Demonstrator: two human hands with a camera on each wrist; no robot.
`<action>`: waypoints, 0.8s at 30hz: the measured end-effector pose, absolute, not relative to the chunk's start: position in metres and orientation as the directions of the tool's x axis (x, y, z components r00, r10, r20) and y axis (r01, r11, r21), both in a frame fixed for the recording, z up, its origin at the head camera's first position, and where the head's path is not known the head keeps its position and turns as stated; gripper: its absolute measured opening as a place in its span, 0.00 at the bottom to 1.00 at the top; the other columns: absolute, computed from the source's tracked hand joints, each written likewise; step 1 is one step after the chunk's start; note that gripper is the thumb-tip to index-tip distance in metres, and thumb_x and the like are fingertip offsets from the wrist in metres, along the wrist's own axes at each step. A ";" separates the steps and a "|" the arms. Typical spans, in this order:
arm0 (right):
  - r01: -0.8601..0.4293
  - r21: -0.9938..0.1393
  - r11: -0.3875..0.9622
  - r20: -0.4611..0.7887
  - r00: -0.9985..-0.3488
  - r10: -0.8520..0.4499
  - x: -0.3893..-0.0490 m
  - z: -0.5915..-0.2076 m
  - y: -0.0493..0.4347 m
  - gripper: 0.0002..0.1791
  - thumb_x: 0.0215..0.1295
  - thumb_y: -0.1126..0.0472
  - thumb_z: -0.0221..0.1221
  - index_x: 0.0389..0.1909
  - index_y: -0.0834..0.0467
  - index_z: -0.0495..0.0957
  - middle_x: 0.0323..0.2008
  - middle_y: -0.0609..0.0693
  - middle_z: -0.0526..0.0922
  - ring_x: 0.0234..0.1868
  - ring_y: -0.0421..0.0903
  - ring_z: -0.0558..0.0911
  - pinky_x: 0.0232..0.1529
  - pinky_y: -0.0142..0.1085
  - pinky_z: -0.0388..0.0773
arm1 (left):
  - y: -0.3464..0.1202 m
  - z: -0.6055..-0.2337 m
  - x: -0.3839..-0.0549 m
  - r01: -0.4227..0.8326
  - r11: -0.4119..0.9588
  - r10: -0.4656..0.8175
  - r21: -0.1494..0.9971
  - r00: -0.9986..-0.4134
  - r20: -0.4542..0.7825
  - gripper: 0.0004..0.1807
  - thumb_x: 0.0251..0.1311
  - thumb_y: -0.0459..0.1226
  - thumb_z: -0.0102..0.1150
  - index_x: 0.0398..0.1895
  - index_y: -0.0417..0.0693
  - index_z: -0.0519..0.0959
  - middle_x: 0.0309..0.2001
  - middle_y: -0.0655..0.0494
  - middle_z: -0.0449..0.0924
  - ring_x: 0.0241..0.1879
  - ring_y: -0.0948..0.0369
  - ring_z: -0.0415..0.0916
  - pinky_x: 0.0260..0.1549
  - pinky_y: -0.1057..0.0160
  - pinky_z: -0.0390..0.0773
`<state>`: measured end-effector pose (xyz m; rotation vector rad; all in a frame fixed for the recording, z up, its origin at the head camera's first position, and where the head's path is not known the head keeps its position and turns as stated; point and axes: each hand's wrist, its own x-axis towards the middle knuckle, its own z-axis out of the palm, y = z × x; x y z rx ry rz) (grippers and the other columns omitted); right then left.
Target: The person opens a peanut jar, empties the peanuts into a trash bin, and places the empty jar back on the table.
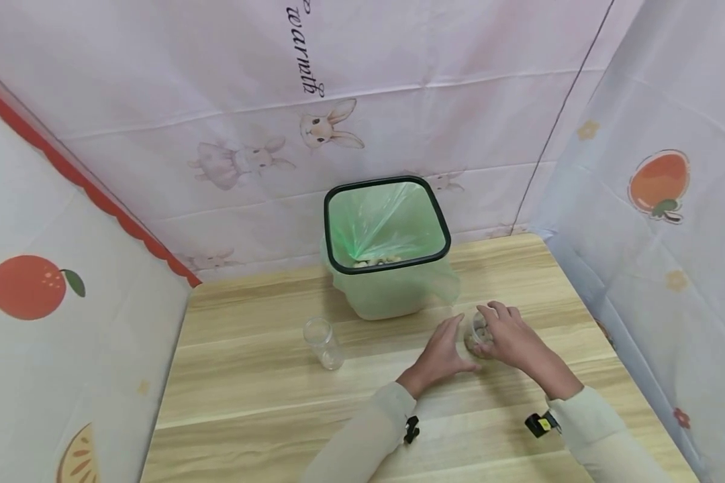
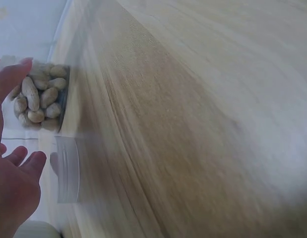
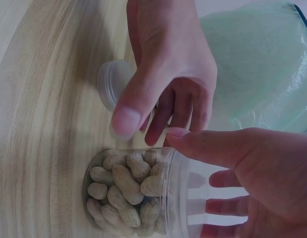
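A clear round jar [image 3: 126,196] with unshelled peanuts [image 1: 476,345] inside stands upright on the right part of the table. My right hand [image 1: 510,339] spans the jar's mouth from above, thumb at one side of the rim and fingers behind the other. Just left of the jar, my left hand [image 1: 441,355] reaches toward it with fingers spread loosely. That hand's thumb [image 2: 12,77] overlaps the peanuts in the left wrist view. Between left hand and jar, a clear round lid [image 2: 69,171] lies flat on the wood; the left hand hides it in the head view.
A bin [image 1: 393,302] lined with a green bag and topped by a black rim stands at the back middle, a few pale pieces at its bottom. To its front left is a clear glass-like cylinder [image 1: 324,343]. Printed cloth [image 1: 217,221] hangs behind the wooden table [image 1: 248,402].
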<state>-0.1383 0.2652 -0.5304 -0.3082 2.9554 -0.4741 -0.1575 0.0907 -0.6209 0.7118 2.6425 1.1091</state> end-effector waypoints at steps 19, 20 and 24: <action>-0.149 -0.319 0.936 -0.199 -0.955 -0.220 -0.148 -0.532 0.266 0.49 0.54 0.55 0.77 0.71 0.73 0.65 0.65 0.75 0.70 0.61 0.75 0.72 0.52 0.65 0.80 | 0.110 -0.622 -0.167 0.275 0.614 0.469 0.740 -0.881 -0.061 0.58 0.47 0.50 0.83 0.80 0.51 0.60 0.74 0.55 0.69 0.72 0.62 0.69 0.71 0.64 0.71; -0.148 -0.316 0.937 -0.203 -0.954 -0.219 -0.149 -0.531 0.266 0.49 0.54 0.55 0.77 0.71 0.73 0.65 0.65 0.76 0.70 0.61 0.75 0.72 0.52 0.65 0.81 | 0.110 -0.623 -0.167 0.278 0.616 0.469 0.737 -0.881 -0.060 0.58 0.47 0.50 0.83 0.80 0.51 0.60 0.74 0.55 0.69 0.72 0.62 0.69 0.71 0.64 0.71; -0.150 -0.309 0.939 -0.207 -0.953 -0.221 -0.150 -0.532 0.266 0.49 0.52 0.55 0.78 0.70 0.73 0.66 0.64 0.76 0.70 0.60 0.75 0.72 0.51 0.64 0.81 | 0.111 -0.624 -0.168 0.296 0.628 0.472 0.720 -0.880 -0.050 0.58 0.46 0.50 0.83 0.79 0.50 0.61 0.74 0.55 0.70 0.72 0.63 0.69 0.71 0.66 0.71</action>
